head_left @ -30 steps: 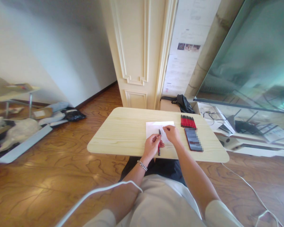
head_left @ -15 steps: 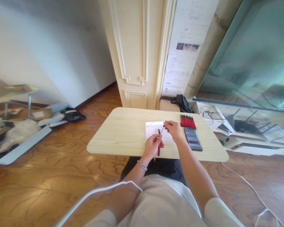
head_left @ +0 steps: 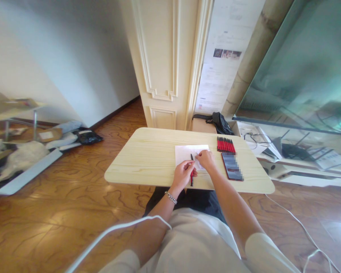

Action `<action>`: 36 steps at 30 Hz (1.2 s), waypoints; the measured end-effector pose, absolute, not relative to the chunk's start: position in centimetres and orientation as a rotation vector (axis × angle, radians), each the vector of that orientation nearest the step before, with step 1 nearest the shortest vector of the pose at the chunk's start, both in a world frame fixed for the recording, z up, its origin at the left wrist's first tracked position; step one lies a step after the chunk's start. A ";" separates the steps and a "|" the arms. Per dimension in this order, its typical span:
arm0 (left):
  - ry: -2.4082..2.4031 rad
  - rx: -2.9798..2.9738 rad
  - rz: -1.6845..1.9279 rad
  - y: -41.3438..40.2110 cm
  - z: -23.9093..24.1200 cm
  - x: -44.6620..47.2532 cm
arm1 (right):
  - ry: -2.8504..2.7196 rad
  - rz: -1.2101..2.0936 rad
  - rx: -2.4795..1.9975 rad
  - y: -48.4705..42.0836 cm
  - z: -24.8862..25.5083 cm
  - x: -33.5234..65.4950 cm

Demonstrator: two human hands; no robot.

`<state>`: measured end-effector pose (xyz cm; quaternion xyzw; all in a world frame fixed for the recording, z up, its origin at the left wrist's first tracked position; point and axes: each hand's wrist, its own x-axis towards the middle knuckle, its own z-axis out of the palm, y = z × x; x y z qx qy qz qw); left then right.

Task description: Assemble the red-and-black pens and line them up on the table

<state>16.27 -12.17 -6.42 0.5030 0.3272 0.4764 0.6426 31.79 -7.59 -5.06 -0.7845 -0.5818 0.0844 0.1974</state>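
Note:
A red and black pen (head_left: 191, 180) is pinched upright in my left hand (head_left: 183, 174), its black end showing above the fingers and its red barrel below. Close on the right, my right hand (head_left: 207, 159) is closed at the fingertips on a thin pen refill (head_left: 197, 154), of which only a small bit shows. Both hands are over a white sheet of paper (head_left: 183, 151) on the pale wooden table (head_left: 139, 159).
Several red and black pens (head_left: 226, 145) lie in a row at the table's right back. Nearer me is a dark phone (head_left: 232, 167), partly pixelated. A black bag (head_left: 221, 123) sits behind the table. A white cable (head_left: 116, 229) crosses beside my left arm.
My right hand has lowered toward my left hand, and the refill that stuck out above its fingers is now mostly hidden. The left hand keeps its hold on the pen.

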 end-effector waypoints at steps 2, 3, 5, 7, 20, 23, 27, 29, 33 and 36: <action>0.752 1.139 1.089 -12.1 -6.4 16.3 | -1.611 0.223 -2.198 -7.7 -4.8 31.7; 0.754 1.134 1.091 -12.1 -6.4 16.3 | -1.596 0.215 -2.182 -7.8 -4.6 31.7; 0.761 1.124 1.094 -12.1 -6.3 16.3 | -1.544 0.214 -2.106 -8.2 -4.2 31.8; 0.776 1.108 1.104 -12.1 -6.1 16.4 | -1.476 0.290 -1.985 -8.8 -3.9 31.7; 0.876 0.854 1.081 -13.8 -3.9 16.6 | -0.993 1.464 -1.015 -15.1 -3.9 28.1; 0.875 0.803 1.060 -14.0 -3.4 16.5 | -0.969 1.516 -0.959 -15.0 -3.9 28.3; 0.887 0.797 1.041 -14.2 -2.9 16.6 | -0.946 1.550 -0.898 -15.0 -4.0 28.4; 0.888 0.814 1.034 -14.3 -2.8 16.7 | -0.937 1.566 -0.885 -15.1 -4.1 28.5; 0.855 0.903 1.049 -14.6 -3.0 16.6 | -0.921 1.567 -0.892 -14.8 -4.4 29.0; 0.832 0.959 1.030 -14.7 -3.4 16.4 | -0.843 1.451 -0.994 -13.8 -4.6 30.1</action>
